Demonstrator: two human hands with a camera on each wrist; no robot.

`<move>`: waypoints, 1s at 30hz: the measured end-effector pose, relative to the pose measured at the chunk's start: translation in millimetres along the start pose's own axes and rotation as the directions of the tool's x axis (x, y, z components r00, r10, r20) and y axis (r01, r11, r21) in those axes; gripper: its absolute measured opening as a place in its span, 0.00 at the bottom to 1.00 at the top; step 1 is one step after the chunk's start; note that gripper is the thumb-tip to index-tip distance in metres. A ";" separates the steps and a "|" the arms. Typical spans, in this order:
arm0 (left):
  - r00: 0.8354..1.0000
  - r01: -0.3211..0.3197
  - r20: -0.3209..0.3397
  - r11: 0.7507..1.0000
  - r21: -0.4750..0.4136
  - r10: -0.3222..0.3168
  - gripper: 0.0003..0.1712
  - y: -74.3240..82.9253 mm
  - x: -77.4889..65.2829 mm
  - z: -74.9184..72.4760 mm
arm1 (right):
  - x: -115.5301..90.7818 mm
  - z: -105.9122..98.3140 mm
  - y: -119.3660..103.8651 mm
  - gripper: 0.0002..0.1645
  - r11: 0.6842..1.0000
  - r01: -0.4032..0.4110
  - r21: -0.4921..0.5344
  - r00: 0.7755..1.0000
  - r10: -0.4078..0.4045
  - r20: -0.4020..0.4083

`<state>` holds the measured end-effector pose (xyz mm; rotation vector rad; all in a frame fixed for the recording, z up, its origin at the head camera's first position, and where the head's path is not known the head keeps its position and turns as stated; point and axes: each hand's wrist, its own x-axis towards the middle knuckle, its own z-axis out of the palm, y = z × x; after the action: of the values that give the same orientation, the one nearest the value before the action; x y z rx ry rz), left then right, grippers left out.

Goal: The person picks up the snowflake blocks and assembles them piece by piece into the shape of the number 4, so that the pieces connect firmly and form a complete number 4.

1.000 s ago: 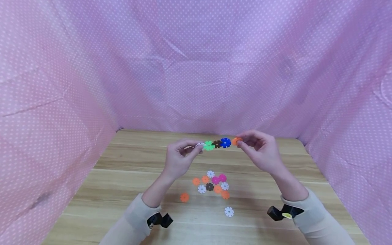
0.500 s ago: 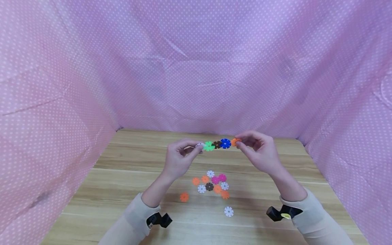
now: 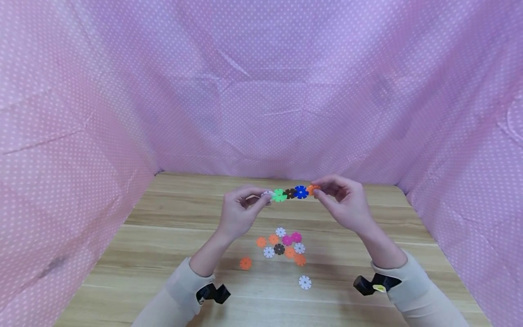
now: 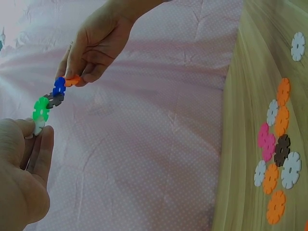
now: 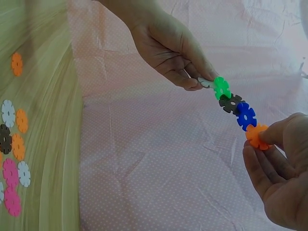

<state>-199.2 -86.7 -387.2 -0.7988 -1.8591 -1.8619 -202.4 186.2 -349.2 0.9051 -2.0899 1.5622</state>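
A short chain of slotted plastic discs is held above the table between both hands. From left to right it runs white (image 5: 206, 83), green (image 3: 279, 195), brown (image 5: 232, 103), blue (image 3: 301, 192) and orange (image 5: 256, 136). My left hand (image 3: 240, 211) pinches the white disc at the chain's left end between thumb and fingers, partly covering it. At the other end, my right hand (image 3: 347, 204) pinches the orange disc, whose edge meets the blue disc's edge. Neighbouring discs stand turned at angles to each other.
Below the chain, loose discs lie on the wooden table (image 3: 171, 254): several orange (image 3: 245, 263) and white (image 3: 305, 282), two pink (image 3: 287, 240) and a brown disc (image 3: 279, 249). Pink dotted cloth (image 3: 261, 100) walls the table at the back and sides.
My right hand has moved slightly left, bringing the orange disc from apart to touching the blue one. The left hand stays nearly still; the loose discs have not moved.
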 end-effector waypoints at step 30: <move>1.000 -0.006 -0.006 1.000 -0.009 0.006 0.06 6.0 4.2 -2.1 | -7.2 0.8 -5.3 0.17 1.000 -0.005 -0.017 1.000 0.005 -0.006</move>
<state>-198.8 -88.6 -379.8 -0.8003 -1.8441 -1.8688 -193.5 186.4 -350.3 0.8895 -2.0992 1.5456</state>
